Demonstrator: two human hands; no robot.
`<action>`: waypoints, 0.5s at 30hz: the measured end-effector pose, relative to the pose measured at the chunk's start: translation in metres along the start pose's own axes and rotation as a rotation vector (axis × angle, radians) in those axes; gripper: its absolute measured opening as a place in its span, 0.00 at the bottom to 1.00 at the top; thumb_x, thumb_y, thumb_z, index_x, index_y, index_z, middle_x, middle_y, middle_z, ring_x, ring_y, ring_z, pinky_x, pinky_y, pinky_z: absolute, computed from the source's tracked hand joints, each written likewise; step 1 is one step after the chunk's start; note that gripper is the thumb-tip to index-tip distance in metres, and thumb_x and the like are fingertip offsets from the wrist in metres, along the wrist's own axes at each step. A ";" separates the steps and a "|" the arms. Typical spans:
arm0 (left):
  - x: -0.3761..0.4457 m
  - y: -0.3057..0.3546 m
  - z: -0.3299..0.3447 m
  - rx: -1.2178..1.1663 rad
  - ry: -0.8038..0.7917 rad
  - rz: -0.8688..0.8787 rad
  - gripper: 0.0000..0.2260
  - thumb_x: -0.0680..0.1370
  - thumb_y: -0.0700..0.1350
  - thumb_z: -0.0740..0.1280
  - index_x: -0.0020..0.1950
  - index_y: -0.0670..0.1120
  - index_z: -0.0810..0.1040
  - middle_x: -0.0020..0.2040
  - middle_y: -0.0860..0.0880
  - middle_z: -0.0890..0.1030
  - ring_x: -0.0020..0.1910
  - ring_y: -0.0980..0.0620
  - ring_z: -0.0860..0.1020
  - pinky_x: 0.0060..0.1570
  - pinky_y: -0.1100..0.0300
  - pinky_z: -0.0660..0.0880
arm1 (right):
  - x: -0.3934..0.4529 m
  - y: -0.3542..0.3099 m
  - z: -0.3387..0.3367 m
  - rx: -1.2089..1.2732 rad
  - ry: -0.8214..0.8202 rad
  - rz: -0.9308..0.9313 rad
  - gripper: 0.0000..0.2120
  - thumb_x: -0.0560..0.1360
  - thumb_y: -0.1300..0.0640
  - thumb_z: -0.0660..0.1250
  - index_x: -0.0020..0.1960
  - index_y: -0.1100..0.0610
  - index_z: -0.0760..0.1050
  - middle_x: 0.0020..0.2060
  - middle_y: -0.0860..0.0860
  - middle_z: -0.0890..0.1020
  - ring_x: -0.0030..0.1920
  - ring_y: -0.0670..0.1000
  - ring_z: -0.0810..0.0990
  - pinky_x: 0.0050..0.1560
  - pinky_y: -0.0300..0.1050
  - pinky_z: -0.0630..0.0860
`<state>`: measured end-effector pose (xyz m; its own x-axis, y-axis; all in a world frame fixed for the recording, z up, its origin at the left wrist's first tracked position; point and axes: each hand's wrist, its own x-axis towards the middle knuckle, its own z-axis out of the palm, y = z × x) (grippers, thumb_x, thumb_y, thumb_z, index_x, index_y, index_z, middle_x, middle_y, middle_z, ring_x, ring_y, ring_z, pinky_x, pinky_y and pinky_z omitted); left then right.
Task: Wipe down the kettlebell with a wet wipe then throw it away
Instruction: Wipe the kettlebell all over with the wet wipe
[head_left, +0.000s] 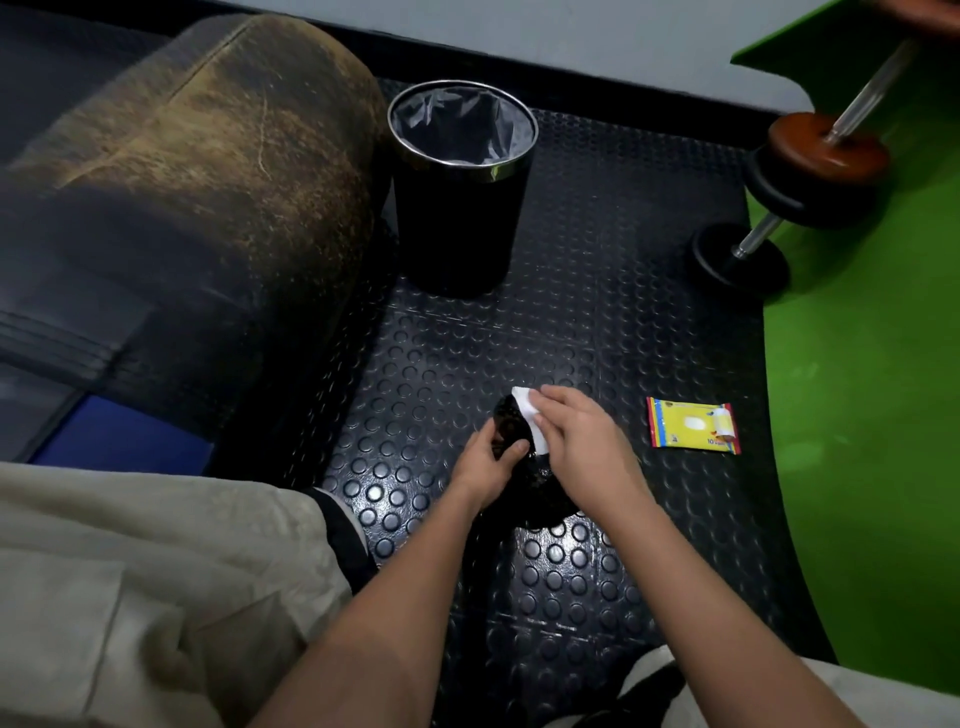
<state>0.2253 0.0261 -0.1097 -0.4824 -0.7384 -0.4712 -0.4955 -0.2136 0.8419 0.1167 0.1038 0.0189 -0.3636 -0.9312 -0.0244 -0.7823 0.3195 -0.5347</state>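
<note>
A black kettlebell (540, 491) sits on the studded black floor mat, largely hidden by both hands. My left hand (485, 467) grips its handle from the left side. My right hand (582, 441) presses a white wet wipe (530, 413) against the top of the handle; only the wipe's upper edge shows past my fingers. A black waste bin (462, 208) with a grey liner and a chrome rim stands upright on the mat, well beyond the kettlebell.
A yellow wet wipe packet (693, 426) lies flat to the right of my hands. A worn dark sofa arm (208, 197) fills the left. Dumbbells (784, 208) rest at the right, at the edge of green flooring (872, 415). My knees in beige trousers (130, 582) frame the bottom.
</note>
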 end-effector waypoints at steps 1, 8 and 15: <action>-0.002 0.001 0.000 -0.002 0.002 -0.003 0.23 0.68 0.66 0.66 0.62 0.65 0.70 0.59 0.53 0.78 0.56 0.52 0.78 0.60 0.48 0.75 | -0.002 0.002 -0.002 0.022 0.004 0.000 0.15 0.82 0.52 0.61 0.67 0.48 0.77 0.63 0.43 0.75 0.61 0.48 0.75 0.59 0.50 0.76; -0.011 0.010 0.001 -0.029 0.033 -0.037 0.20 0.77 0.56 0.67 0.65 0.50 0.75 0.60 0.51 0.74 0.58 0.51 0.76 0.63 0.55 0.72 | -0.004 0.005 -0.007 -0.061 0.064 -0.034 0.14 0.80 0.54 0.64 0.65 0.50 0.79 0.56 0.43 0.77 0.57 0.47 0.75 0.53 0.47 0.77; -0.013 0.010 0.006 -0.063 0.050 -0.101 0.21 0.76 0.60 0.65 0.66 0.54 0.76 0.61 0.50 0.79 0.58 0.49 0.78 0.62 0.52 0.74 | 0.002 0.002 -0.018 -0.097 -0.008 -0.068 0.15 0.79 0.55 0.66 0.66 0.52 0.79 0.57 0.44 0.78 0.59 0.49 0.75 0.54 0.45 0.74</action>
<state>0.2217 0.0373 -0.0970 -0.3954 -0.7415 -0.5420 -0.4925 -0.3269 0.8065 0.1050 0.1063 0.0332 -0.3044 -0.9526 0.0016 -0.8504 0.2710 -0.4509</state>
